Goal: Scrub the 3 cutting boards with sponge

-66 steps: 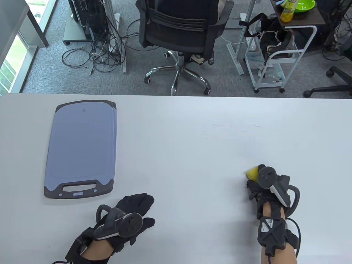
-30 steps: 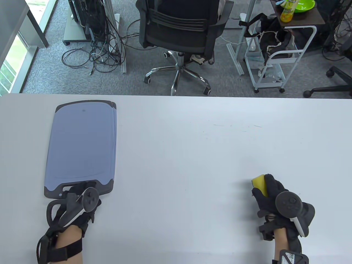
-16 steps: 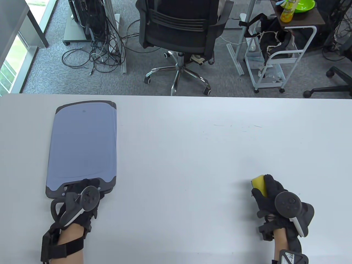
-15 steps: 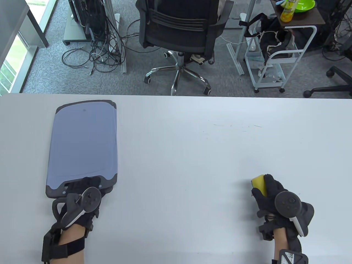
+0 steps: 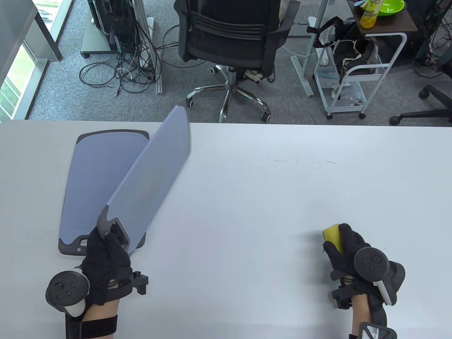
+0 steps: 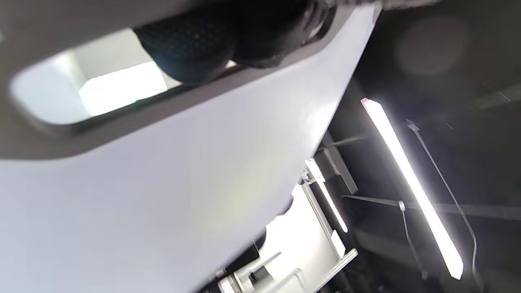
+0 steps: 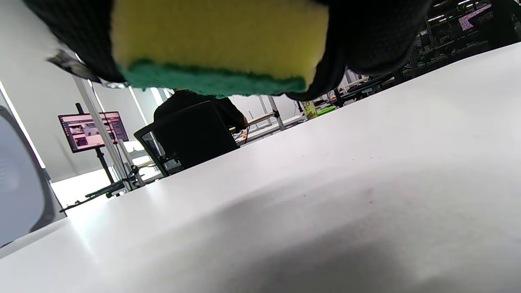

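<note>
1. Your left hand (image 5: pixel 106 263) is gripping the top cutting board (image 5: pixel 152 174) by its grey handle end, fingers curled through the handle slot; the board is tilting up off the stack, its far end reaching past the table's far edge in the table view.
2. The rest of the stack (image 5: pixel 95 183) is lying flat on the table (image 5: pixel 268 197) at its left side, handle end toward you. You cannot tell from here how many boards are lying in it.
3. Your right hand (image 5: pixel 348 252) is clutching the sponge (image 5: pixel 332 236), fingers wrapped over it, near the table's front right. The right wrist view is showing its yellow body above its green scrub face (image 7: pixel 211 83), just clear of the tabletop.
4. Beyond the far edge an office chair (image 5: pixel 233 39) and a white cart (image 5: pixel 356 76) are standing on the carpet.
5. A broad bare stretch of tabletop is lying between your two hands.
</note>
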`<state>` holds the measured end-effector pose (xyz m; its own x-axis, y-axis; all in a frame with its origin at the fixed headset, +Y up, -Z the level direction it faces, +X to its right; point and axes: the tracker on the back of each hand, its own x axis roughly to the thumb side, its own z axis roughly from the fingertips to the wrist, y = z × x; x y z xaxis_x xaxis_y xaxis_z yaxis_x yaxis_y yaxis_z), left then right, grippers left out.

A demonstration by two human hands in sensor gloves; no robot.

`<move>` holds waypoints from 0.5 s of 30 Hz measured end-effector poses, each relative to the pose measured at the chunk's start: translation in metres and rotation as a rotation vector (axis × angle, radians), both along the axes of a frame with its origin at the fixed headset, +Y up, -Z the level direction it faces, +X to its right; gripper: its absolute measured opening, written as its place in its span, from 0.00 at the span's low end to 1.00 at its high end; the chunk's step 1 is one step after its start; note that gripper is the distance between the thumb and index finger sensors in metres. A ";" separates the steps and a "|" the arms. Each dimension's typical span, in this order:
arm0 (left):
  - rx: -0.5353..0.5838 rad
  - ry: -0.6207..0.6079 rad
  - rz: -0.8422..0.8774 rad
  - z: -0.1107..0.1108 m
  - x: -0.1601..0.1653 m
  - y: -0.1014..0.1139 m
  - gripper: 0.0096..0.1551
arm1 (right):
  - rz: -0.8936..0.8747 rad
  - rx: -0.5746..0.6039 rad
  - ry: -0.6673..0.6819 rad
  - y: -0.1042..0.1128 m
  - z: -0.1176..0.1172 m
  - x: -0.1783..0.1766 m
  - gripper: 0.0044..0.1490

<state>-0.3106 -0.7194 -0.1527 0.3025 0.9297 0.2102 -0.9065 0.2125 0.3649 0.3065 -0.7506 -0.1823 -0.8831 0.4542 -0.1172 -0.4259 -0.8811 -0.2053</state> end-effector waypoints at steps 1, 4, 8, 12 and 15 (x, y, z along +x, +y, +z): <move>-0.047 -0.035 0.050 -0.004 0.001 -0.004 0.30 | -0.005 0.006 0.002 0.001 0.001 0.000 0.48; -0.223 -0.176 0.099 -0.018 0.013 -0.018 0.29 | -0.015 0.017 0.011 0.002 0.003 -0.003 0.48; -0.573 -0.359 0.116 -0.034 0.033 -0.042 0.28 | -0.022 0.040 0.046 0.006 0.004 -0.012 0.48; -0.760 -0.372 -0.048 -0.045 0.053 -0.068 0.30 | 0.005 0.027 0.103 0.005 0.002 -0.028 0.48; -0.836 -0.437 -0.120 -0.059 0.069 -0.077 0.30 | 0.054 0.021 0.158 0.004 0.000 -0.046 0.48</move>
<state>-0.2412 -0.7962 -0.2114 0.4579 0.7979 -0.3921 -0.8818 0.3518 -0.3139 0.2604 -0.7463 -0.1818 -0.9129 0.4067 0.0345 -0.4068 -0.8997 -0.1583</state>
